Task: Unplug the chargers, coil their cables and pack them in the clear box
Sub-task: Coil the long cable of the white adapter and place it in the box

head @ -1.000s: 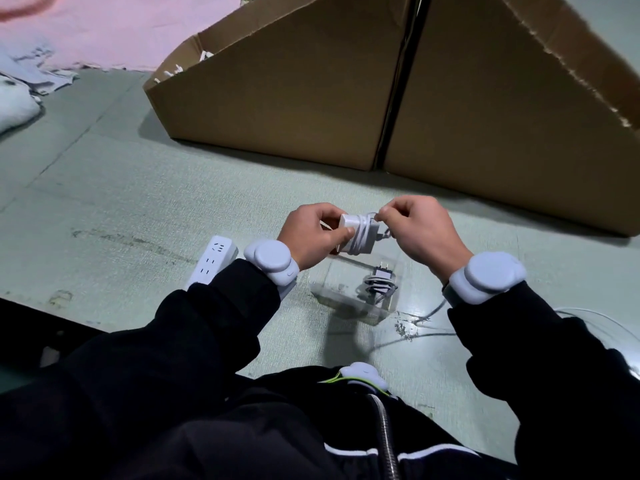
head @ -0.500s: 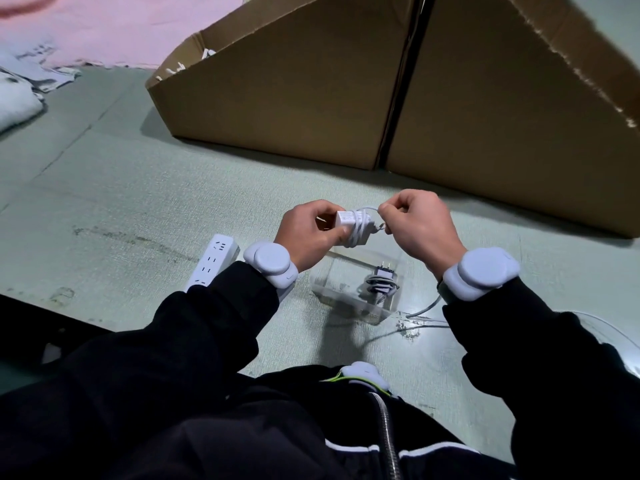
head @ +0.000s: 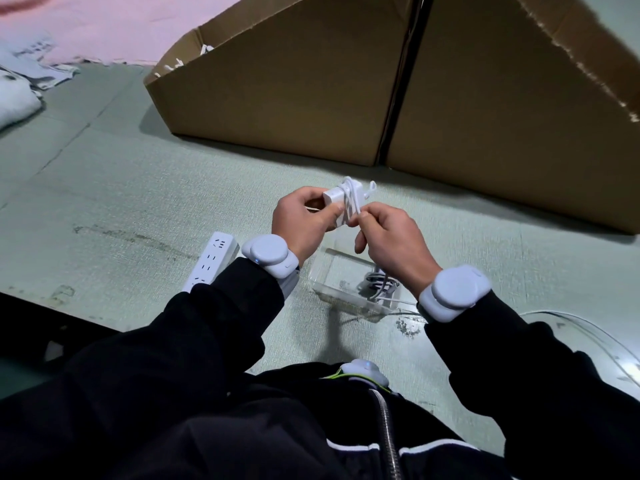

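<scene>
My left hand (head: 302, 216) grips a white charger (head: 337, 197) with its white cable wound around the body. My right hand (head: 389, 233) pinches the cable at the charger's near side, and the cable's end sticks up beyond the charger. Both hands hover just above the clear box (head: 341, 280) on the green floor. Inside the box lies a grey coiled charger (head: 379, 282), partly hidden by my right wrist. A white power strip (head: 212, 259) lies left of the box, half under my left sleeve.
A large brown cardboard box (head: 346, 84) stands behind the hands, across the floor. Pink and white cloth (head: 20, 81) lies at the far left. A clear lid or plastic sheet (head: 588, 337) lies at the right, by my right sleeve.
My right hand has swung from the charger's right side to its near side, pulling the cable around it. The charger has turned in my left hand and its cable end now sticks up.
</scene>
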A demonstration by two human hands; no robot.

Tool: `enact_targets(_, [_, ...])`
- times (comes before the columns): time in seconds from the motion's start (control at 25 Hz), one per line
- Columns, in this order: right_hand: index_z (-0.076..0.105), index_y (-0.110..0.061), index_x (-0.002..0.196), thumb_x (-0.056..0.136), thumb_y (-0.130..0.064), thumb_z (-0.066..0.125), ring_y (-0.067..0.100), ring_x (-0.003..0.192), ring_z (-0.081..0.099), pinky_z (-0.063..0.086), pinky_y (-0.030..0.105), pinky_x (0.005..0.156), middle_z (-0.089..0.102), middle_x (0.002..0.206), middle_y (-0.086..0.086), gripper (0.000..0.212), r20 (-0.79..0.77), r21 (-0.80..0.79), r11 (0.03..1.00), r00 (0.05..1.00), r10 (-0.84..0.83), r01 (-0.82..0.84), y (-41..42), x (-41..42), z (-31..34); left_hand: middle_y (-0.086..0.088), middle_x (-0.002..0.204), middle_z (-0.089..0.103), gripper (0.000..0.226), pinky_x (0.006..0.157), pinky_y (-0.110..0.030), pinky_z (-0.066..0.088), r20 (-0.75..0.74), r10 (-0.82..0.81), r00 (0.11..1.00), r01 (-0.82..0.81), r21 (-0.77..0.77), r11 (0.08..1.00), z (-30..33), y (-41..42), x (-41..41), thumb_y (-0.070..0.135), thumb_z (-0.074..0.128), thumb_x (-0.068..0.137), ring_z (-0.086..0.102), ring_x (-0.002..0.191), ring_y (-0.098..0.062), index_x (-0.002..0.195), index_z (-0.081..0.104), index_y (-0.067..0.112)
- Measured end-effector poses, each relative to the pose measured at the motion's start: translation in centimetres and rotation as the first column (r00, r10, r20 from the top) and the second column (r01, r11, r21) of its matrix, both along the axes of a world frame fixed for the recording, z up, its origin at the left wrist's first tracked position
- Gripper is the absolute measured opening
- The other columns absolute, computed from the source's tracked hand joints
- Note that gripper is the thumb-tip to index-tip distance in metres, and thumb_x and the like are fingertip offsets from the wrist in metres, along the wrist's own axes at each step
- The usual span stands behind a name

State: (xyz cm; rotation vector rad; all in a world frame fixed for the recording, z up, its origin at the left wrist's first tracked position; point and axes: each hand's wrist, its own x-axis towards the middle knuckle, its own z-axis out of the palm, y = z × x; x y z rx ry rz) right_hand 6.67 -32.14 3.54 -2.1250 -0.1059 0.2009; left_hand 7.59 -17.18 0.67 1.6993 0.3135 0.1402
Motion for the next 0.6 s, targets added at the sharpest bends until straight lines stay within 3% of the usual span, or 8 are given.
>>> enact_targets(0.2, [0.065, -0.014, 0.078, 0.098, -0.021, 0.043, 0.012, 0.036, 0.033, 0.027, 0.023, 0.041, 0.059, 0.054, 0.005, 0.03, -0.201, 0.274, 0.962, 0.978, 0.063, -0.005, -0.1, 0.3, -0.6, -0.017, 0.092, 0.064, 0.017, 0.073, -0.042, 0.06, -0.007, -0.015, 1.0, 0.012, -0.283, 0.959, 0.7, -0.1, 0.0, 0.008, 0.068, 0.084, 0.069, 0.086, -0.038, 0.1, 0.066, 0.002])
enact_targets(0.32, [0.063, -0.01, 0.076, 0.101, -0.027, 0.043, 0.012, 0.037, 0.03, 0.025, 0.02, 0.04, 0.055, 0.053, 0.006, 0.037, -0.319, 0.37, 0.929, 0.939, 0.128, -0.001, -0.3, 0.3, -0.9, -0.019, 0.092, 0.061, 0.015, 0.074, -0.041, 0.06, -0.01, -0.043, 0.999, 0.037, -0.344, 0.938, 1.3, 0.0, 0.0, 0.007, 0.066, 0.086, 0.066, 0.079, -0.031, 0.099, 0.065, 0.0])
enact_targets(0.44, [0.063, -0.008, 0.077, 0.102, -0.03, 0.042, 0.012, 0.039, 0.027, 0.022, 0.019, 0.039, 0.054, 0.053, 0.006, 0.039, -0.386, 0.386, 0.923, 0.907, 0.168, -0.007, -1.0, 0.2, -1.7, -0.016, 0.086, 0.063, 0.013, 0.073, -0.04, 0.06, -0.014, -0.06, 0.998, 0.049, -0.408, 0.911, 1.9, 0.2, -0.2, 0.006, 0.062, 0.089, 0.066, 0.071, -0.023, 0.099, 0.064, -0.001])
enact_targets(0.6, [0.065, -0.007, 0.08, 0.102, -0.027, 0.045, 0.013, 0.042, 0.029, 0.023, 0.019, 0.038, 0.052, 0.057, 0.006, 0.036, -0.415, 0.277, 0.961, 0.904, 0.106, 0.014, -2.2, 0.2, -3.3, -0.011, 0.078, 0.068, 0.012, 0.068, -0.038, 0.061, -0.041, -0.092, 0.995, 0.056, -0.531, 0.846, 2.9, 1.2, 0.1, 0.007, 0.056, 0.092, 0.067, 0.068, -0.023, 0.097, 0.064, 0.0])
